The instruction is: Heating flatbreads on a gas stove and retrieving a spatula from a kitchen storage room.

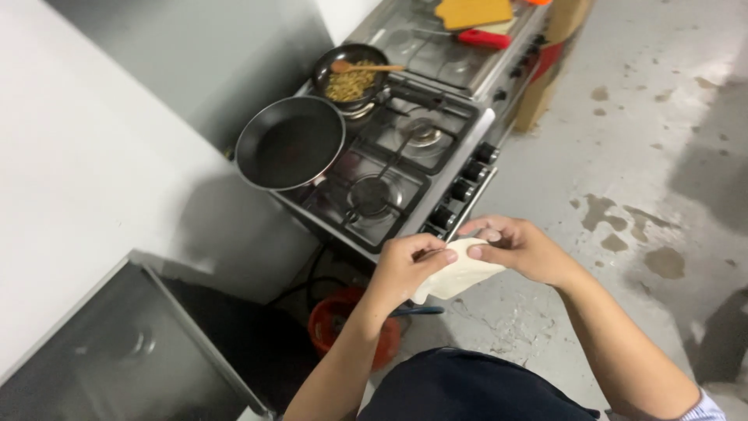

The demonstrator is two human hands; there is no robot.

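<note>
Both my hands are raised in front of the gas stove [405, 164], forearms angled inward. My left hand [401, 269] and right hand [518, 248] each pinch the pale dough piece [461, 274], held in the air between them, near the empty black frying pan [290, 143].

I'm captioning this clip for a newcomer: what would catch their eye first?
Both hands, left hand and right hand, pinch a pale, floppy sheet of dough at lower centre. Behind them, on the steel gas stove, sits an empty round black frying pan; farther back is a smaller dark pan of yellowish food with a wooden spoon.
</note>
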